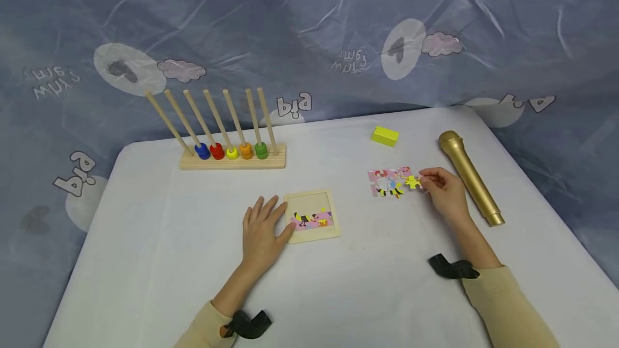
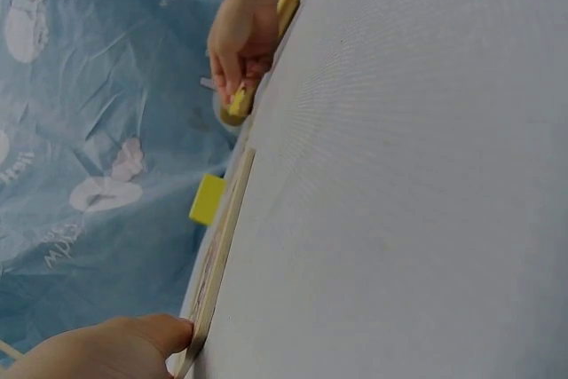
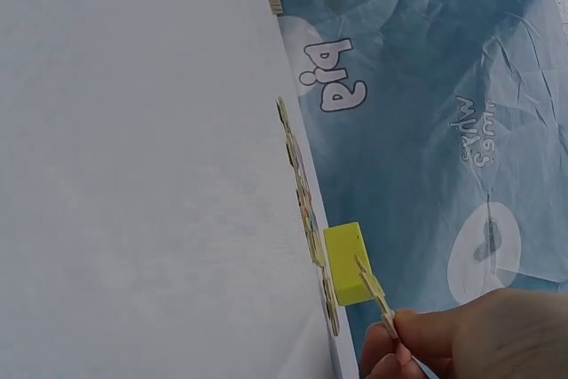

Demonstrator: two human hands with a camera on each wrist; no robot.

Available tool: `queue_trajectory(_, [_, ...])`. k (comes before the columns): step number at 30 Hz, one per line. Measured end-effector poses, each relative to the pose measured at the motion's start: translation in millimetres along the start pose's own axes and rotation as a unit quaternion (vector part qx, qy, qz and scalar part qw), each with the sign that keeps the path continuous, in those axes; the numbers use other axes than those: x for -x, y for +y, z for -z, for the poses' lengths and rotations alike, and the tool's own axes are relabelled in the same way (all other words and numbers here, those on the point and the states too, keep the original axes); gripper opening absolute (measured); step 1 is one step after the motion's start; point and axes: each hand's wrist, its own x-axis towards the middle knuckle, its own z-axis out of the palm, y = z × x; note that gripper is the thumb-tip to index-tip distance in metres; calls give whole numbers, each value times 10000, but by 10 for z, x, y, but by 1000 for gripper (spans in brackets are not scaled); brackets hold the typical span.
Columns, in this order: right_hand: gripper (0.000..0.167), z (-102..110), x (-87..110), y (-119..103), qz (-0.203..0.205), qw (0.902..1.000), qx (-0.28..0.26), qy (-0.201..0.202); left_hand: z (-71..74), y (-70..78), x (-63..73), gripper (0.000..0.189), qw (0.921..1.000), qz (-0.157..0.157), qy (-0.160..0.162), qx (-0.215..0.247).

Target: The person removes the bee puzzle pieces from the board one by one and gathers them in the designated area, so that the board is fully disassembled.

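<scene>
While the left hand [image 1: 263, 235] rests at the near-left side of the wooden frame [image 1: 314, 234], its fingers spread and its thumb touching the rim, the right hand [image 1: 446, 193] works well off to the frame's right, thumb and finger pinched together on a yellow-and-pink puzzle piece [image 1: 412, 182]. Beyond the frame and to its right, beside the pinched piece, lie the loose pieces [image 1: 387, 182]; inside the frame, fitted pieces [image 1: 309, 220] fill the part nearest the person, and the far part is bare. The step in hand looks to be picking out one piece for the picture (the right wrist view shows it tilted and apart from the table, though its printed side is hard to read there). From here, the next move would seem to call for a leftward carry to the frame, the piece turned to match its neighbours and laid flat, with the left hand bracing the rim so that the fitted pieces do not shift.
</scene>
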Motion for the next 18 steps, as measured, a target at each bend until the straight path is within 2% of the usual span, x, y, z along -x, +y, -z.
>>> queue_trajectory(12, [20, -72, 0, 89, -167, 9984, 542, -76, -13, -16, 10, 48, 10000, -29, 51, 22])
queue_trajectory(18, [20, -70, -5, 114, -83, 9971, 745, -98, -14, -4, 11, 48, 9999, -30, 74, 64])
